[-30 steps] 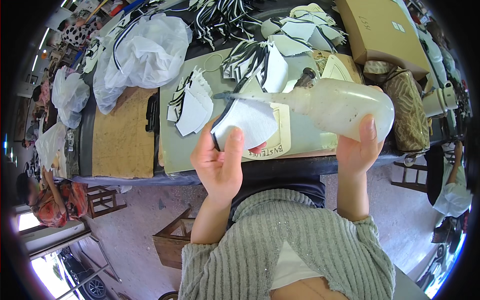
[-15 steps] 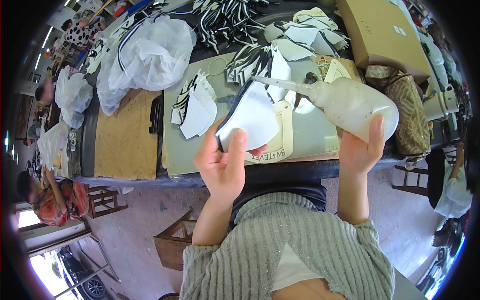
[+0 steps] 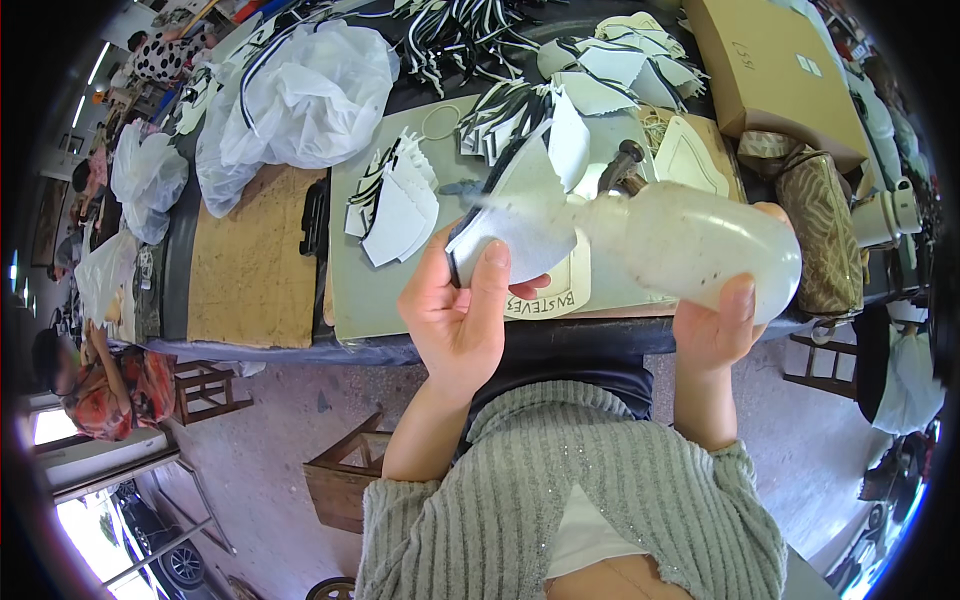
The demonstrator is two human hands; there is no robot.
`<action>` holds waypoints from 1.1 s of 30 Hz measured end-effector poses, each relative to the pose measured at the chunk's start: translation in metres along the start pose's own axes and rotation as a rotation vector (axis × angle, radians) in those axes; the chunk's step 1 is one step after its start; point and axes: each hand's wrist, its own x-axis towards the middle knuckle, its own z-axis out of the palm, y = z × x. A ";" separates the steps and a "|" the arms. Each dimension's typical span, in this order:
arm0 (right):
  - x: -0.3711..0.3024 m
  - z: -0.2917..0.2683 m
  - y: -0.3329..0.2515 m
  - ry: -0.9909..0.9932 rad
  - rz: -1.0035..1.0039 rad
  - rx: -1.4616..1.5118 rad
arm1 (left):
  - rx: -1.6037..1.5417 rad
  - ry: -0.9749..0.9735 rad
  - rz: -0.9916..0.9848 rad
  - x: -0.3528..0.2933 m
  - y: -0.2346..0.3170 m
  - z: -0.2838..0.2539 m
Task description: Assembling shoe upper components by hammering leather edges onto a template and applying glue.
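My left hand pinches a white, curved shoe-upper piece with a dark strip along its left edge, thumb on its face. My right hand is closed around a cloudy plastic squeeze bottle, which lies nearly level. Its long nozzle, blurred by motion, points left across the piece near the dark edge; whether it touches cannot be told. A small stack of similar white pieces lies on the grey-green board to the left. Behind the held piece, a cream template shows partly.
Further back are a bunch of edged pieces, more white pieces and dark strips. A dark metal tool stands behind the bottle. A plastic bag sits left, a cardboard box and patterned pouch right.
The bottle has tipped closer to level, and its nozzle has come down along the piece's dark edge. My left hand has shifted slightly right with the piece.
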 end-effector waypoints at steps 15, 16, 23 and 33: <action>-0.007 -0.010 -0.012 -0.215 -0.141 -0.161 | 0.003 -0.001 0.050 0.000 -0.004 0.000; -0.006 -0.009 -0.016 -0.216 -0.142 -0.161 | 0.005 0.027 0.022 0.000 -0.004 0.002; -0.006 -0.010 -0.010 -0.174 -0.282 -0.130 | 0.038 0.024 0.067 0.002 -0.003 0.002; -0.001 -0.006 -0.018 -0.115 -0.277 -0.279 | 0.019 0.085 0.027 -0.002 -0.004 0.003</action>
